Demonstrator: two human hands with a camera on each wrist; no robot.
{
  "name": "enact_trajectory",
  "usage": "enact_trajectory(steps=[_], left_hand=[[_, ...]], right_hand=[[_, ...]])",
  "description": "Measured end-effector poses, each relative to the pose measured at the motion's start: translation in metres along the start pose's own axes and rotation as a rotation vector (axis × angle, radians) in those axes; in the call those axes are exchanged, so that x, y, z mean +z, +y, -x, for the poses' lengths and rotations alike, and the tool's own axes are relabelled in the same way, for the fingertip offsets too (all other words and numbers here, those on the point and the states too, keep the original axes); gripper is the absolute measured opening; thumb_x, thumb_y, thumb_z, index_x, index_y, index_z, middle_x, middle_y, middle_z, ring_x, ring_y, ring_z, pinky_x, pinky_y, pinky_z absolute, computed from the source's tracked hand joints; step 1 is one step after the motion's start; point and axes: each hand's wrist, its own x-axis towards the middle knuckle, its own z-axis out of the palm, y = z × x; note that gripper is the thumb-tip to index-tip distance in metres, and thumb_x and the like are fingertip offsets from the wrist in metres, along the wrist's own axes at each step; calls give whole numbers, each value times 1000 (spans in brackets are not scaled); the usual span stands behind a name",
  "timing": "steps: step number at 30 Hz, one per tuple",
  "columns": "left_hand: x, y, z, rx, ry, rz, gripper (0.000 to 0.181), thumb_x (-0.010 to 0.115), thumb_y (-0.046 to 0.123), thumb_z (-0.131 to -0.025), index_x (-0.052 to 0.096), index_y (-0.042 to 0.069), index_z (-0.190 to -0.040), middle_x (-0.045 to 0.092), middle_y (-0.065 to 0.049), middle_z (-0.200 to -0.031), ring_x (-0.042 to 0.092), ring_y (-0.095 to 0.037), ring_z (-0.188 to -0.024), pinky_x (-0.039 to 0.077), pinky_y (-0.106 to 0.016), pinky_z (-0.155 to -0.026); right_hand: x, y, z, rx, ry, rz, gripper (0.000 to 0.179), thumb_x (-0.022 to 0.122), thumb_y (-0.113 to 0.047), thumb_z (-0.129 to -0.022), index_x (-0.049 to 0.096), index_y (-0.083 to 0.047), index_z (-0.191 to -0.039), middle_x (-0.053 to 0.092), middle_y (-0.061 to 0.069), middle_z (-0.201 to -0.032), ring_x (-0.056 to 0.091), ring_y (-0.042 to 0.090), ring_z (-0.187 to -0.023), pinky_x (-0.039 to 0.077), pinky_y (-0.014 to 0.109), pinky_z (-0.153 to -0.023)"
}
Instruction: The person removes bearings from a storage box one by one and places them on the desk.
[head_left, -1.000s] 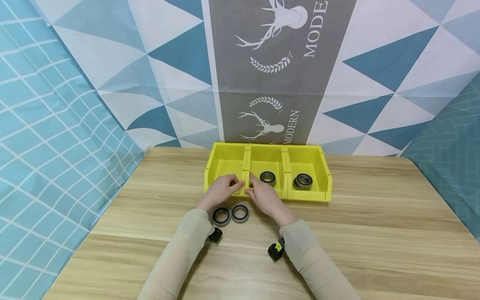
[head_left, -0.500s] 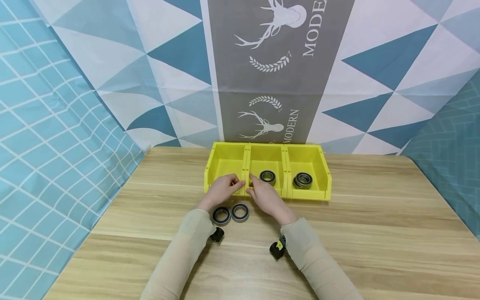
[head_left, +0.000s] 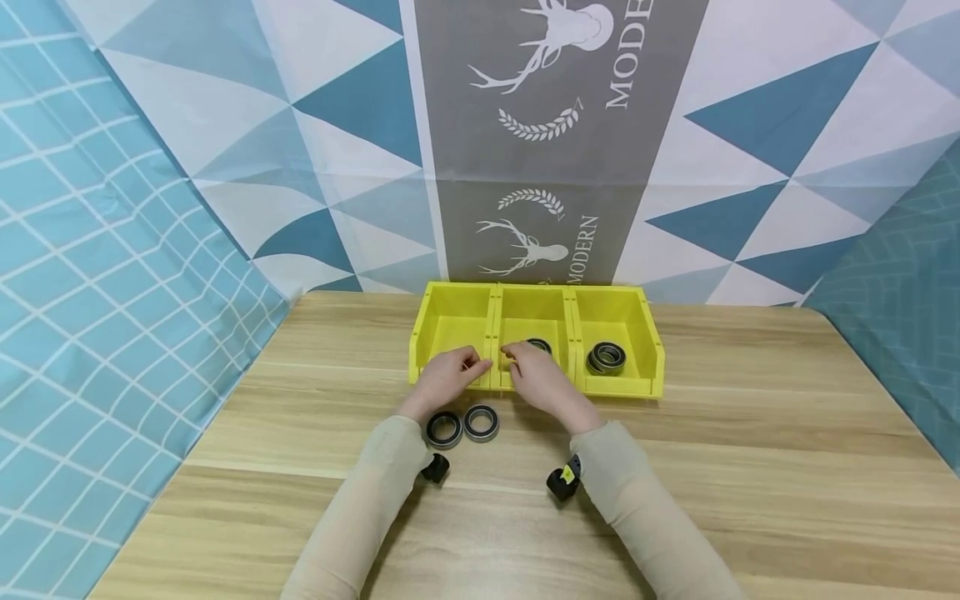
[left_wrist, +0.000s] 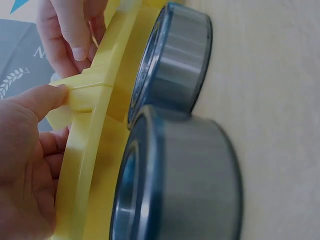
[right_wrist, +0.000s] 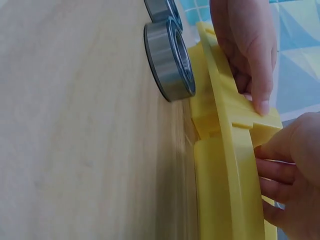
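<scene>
Three yellow storage bins stand joined in a row in the head view: left bin (head_left: 459, 327), middle bin (head_left: 532, 313) and right bin (head_left: 611, 312). My left hand (head_left: 442, 379) reaches over the left bin's front; its thumb presses on the divider (left_wrist: 85, 95), fingers curled inside the bin. My right hand (head_left: 546, 379) is over the middle bin, its fingers loosely bent inside and partly hiding a ball bearing (head_left: 543, 344). On the table before the bins lie two bearings side by side, the left bearing (head_left: 444, 445) and the right bearing (head_left: 481, 437).
Stacked bearings (head_left: 606, 370) lie in the right bin. The wooden table (head_left: 750, 433) extends to both sides and toward the person. A patterned cloth backdrop (head_left: 360, 208) hangs close behind the bins. Black wrist cameras (head_left: 562, 483) hang below the sleeves.
My right hand has moved off the divider, to the right, and now covers part of the bearing in the middle bin. My left hand has stayed at the divider.
</scene>
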Motion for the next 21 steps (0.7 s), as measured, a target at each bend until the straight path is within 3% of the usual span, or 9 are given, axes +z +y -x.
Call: enact_trajectory(steps=[5, 10, 21], left_hand=[[0, -1, 0, 3, 4, -10, 30, 49, 43, -91, 55, 16, -80, 52, 3, -67, 45, -13, -60, 35, -27, -57], [1, -2, 1, 11, 3, -15, 30, 49, 43, -91, 55, 16, -81, 51, 3, -67, 45, -13, -60, 36, -27, -58], [1, 1, 3, 2, -2, -11, 29, 48, 43, -91, 54, 16, -82, 50, 2, -67, 44, -13, -59, 35, -27, -57]], right_hand=[[-5, 3, -4, -11, 61, 86, 28, 52, -9, -89, 58, -1, -116, 58, 14, -117, 50, 32, -113, 33, 44, -99], [-6, 8, -8, 43, 30, 120, 29, 52, -13, -90, 57, -2, -116, 52, 16, -124, 43, 35, -120, 26, 49, -103], [-9, 11, -21, 193, -84, 66, 44, 60, -12, -85, 49, -1, -126, 42, 23, -131, 41, 39, -119, 34, 46, -99]])
